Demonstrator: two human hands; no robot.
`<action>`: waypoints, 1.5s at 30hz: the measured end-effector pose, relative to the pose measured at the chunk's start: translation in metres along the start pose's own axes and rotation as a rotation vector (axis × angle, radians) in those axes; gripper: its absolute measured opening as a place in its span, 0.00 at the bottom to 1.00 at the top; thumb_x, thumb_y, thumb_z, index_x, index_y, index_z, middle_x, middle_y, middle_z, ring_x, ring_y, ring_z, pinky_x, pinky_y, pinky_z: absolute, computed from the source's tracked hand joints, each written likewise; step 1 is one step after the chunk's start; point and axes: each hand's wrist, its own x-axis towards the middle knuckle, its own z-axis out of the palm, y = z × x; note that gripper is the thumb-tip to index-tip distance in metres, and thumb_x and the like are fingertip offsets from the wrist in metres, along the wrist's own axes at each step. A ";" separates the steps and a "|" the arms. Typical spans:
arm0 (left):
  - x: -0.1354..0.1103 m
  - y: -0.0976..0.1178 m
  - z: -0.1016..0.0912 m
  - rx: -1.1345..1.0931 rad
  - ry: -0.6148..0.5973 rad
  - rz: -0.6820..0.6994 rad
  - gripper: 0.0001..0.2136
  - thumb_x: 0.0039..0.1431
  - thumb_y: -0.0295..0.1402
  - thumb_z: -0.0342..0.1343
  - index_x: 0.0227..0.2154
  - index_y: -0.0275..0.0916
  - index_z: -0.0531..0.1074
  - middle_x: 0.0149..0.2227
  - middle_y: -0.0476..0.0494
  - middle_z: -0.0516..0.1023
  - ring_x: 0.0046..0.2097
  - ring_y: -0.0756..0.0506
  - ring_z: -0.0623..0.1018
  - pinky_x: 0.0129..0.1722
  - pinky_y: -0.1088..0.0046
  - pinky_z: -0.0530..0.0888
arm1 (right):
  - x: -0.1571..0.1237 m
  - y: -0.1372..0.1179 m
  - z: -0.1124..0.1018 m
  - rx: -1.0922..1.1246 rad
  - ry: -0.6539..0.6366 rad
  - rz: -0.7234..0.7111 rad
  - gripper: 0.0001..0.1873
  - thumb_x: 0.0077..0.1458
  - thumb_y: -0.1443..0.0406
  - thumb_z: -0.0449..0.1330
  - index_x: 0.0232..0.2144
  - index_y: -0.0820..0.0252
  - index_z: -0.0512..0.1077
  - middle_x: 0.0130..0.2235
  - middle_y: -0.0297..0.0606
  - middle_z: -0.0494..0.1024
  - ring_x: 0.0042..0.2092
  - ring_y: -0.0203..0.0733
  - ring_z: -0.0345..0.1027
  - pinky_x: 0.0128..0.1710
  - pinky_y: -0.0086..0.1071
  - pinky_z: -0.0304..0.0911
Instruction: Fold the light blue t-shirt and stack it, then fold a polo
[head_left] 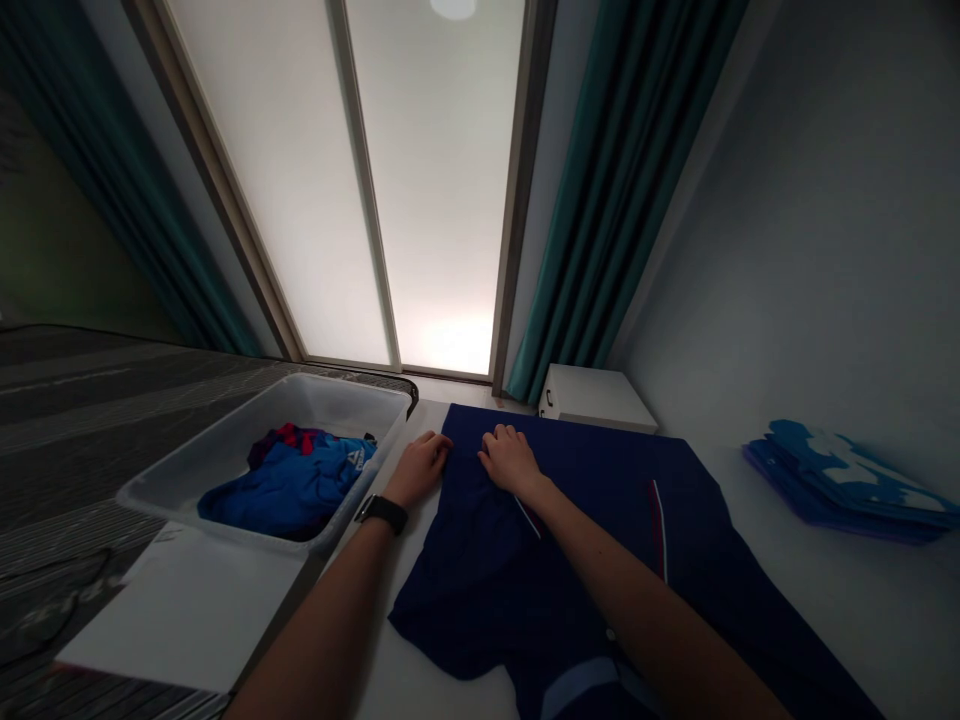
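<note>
- Head view, only view. Room is dim, with the light coming from the window point(375, 180) in the upper centre of the frame.
- Navy shirt point(480, 580) lies flat on the white table point(825, 600), filling the lower centre and lower right.
- Orientation: pale collar at the bottom edge of the frame, hem at the far end near mid-frame. The long axis runs from bottom centre up toward the window, and one striped sleeve spreads out to the right.
- Left hand point(421, 465), watch point(382, 513) on its wrist, sits at the hem's left corner with fingers curled on the edge. Whether it pinches the cloth cannot be told.
- Right hand point(511, 460) rests palm-down on the fabric just right of it, fingers bent. Pressing or gripping: cannot tell.
- Handling, as a judgement: thin knit, light, limp, not fragile. It will sag and wrinkle if lifted at one point, and slide easily on the smooth top. The best holds look like the two hem corners or the shoulder seams.
- Left of mid-frame: translucent tub point(187, 470) holding crumpled blue clothes point(300, 480), just beside the shirt.
- Right edge: stack of folded blue pieces point(847, 480), well apart from it.
</note>
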 end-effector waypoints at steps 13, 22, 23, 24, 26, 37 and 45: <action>0.000 0.003 -0.003 -0.008 -0.020 -0.037 0.11 0.62 0.34 0.49 0.39 0.40 0.76 0.39 0.43 0.73 0.37 0.46 0.75 0.42 0.68 0.71 | -0.001 0.007 0.005 0.208 -0.055 0.090 0.14 0.63 0.63 0.52 0.51 0.52 0.62 0.51 0.41 0.72 0.46 0.44 0.71 0.42 0.35 0.59; 0.001 -0.004 -0.006 -0.170 0.207 -0.220 0.12 0.62 0.28 0.45 0.42 0.37 0.73 0.42 0.41 0.76 0.42 0.45 0.76 0.43 0.68 0.72 | -0.008 0.012 0.011 0.193 -0.065 0.042 0.14 0.64 0.64 0.49 0.48 0.49 0.68 0.47 0.38 0.71 0.42 0.42 0.72 0.40 0.33 0.59; 0.001 -0.004 -0.006 -0.171 0.183 -0.197 0.12 0.62 0.28 0.44 0.42 0.38 0.73 0.43 0.42 0.77 0.43 0.45 0.76 0.44 0.68 0.72 | -0.007 0.013 0.011 0.207 -0.061 0.039 0.13 0.64 0.65 0.49 0.48 0.49 0.69 0.46 0.37 0.71 0.43 0.42 0.71 0.40 0.33 0.59; 0.000 -0.002 -0.006 -0.168 0.157 -0.166 0.13 0.62 0.27 0.44 0.42 0.38 0.73 0.43 0.42 0.77 0.44 0.45 0.76 0.45 0.68 0.72 | -0.007 0.014 0.012 0.219 -0.059 0.042 0.13 0.63 0.65 0.49 0.47 0.50 0.69 0.45 0.37 0.72 0.43 0.42 0.71 0.40 0.33 0.59; -0.001 0.000 -0.006 -0.142 0.098 -0.100 0.14 0.62 0.26 0.43 0.43 0.39 0.73 0.44 0.43 0.77 0.45 0.45 0.76 0.46 0.68 0.71 | -0.006 0.015 0.013 0.244 -0.047 0.052 0.13 0.63 0.65 0.49 0.46 0.50 0.69 0.46 0.37 0.72 0.43 0.42 0.71 0.41 0.33 0.59; 0.002 -0.001 -0.002 0.050 -0.043 -0.042 0.11 0.56 0.25 0.47 0.33 0.40 0.75 0.40 0.43 0.75 0.45 0.42 0.73 0.48 0.62 0.66 | -0.004 0.013 0.006 0.443 0.086 0.043 0.16 0.64 0.63 0.51 0.54 0.50 0.64 0.49 0.37 0.76 0.48 0.44 0.71 0.46 0.34 0.61; 0.009 0.004 -0.005 -0.053 -0.053 -0.085 0.08 0.53 0.25 0.45 0.27 0.39 0.68 0.29 0.48 0.74 0.34 0.46 0.73 0.36 0.71 0.68 | -0.001 0.013 0.007 0.578 0.134 0.031 0.19 0.63 0.66 0.50 0.56 0.54 0.62 0.49 0.41 0.76 0.50 0.44 0.70 0.49 0.35 0.60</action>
